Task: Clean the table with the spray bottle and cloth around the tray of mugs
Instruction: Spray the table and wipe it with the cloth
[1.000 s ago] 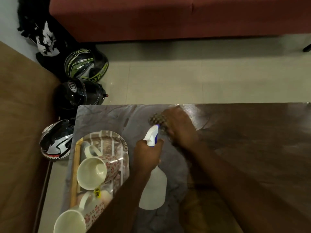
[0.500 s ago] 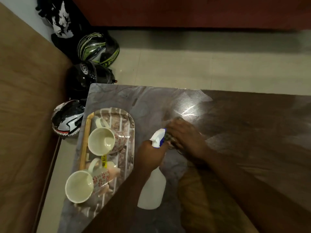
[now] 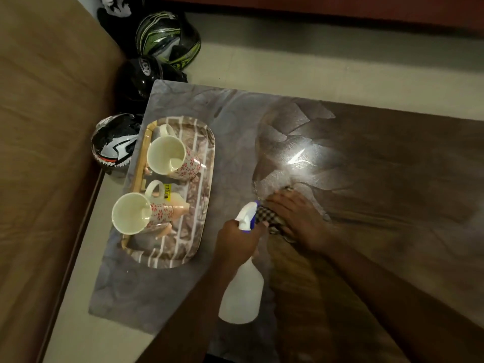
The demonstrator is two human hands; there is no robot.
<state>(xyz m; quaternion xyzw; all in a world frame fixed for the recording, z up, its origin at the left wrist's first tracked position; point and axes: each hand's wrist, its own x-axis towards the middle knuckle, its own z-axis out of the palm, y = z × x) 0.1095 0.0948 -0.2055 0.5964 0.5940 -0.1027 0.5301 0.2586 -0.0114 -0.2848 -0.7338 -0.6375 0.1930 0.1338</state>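
Note:
My left hand (image 3: 237, 242) grips the neck of a white spray bottle (image 3: 242, 292) with a white and blue trigger head, held upright above the dark glossy table (image 3: 379, 179). Just right of it, my right hand (image 3: 296, 218) presses a checkered cloth (image 3: 267, 217) flat on the tabletop. The cloth is mostly hidden under my fingers. To the left, a patterned tray (image 3: 204, 205) holds two cream mugs with red flowers, one (image 3: 170, 159) at the far end and one (image 3: 136, 216) at the near end.
Three motorcycle helmets lie on the floor past the table's left far corner: green-black (image 3: 167, 38), black (image 3: 141, 79), and white-black (image 3: 115, 142). A brown sofa (image 3: 47, 153) runs along the left. A red sofa (image 3: 340, 6) stands across the tiled floor.
My right hand has drawn the cloth toward me across the table, from near the far edge to beside the bottle's nozzle. The left hand kept holding the bottle; the camera tilted down.

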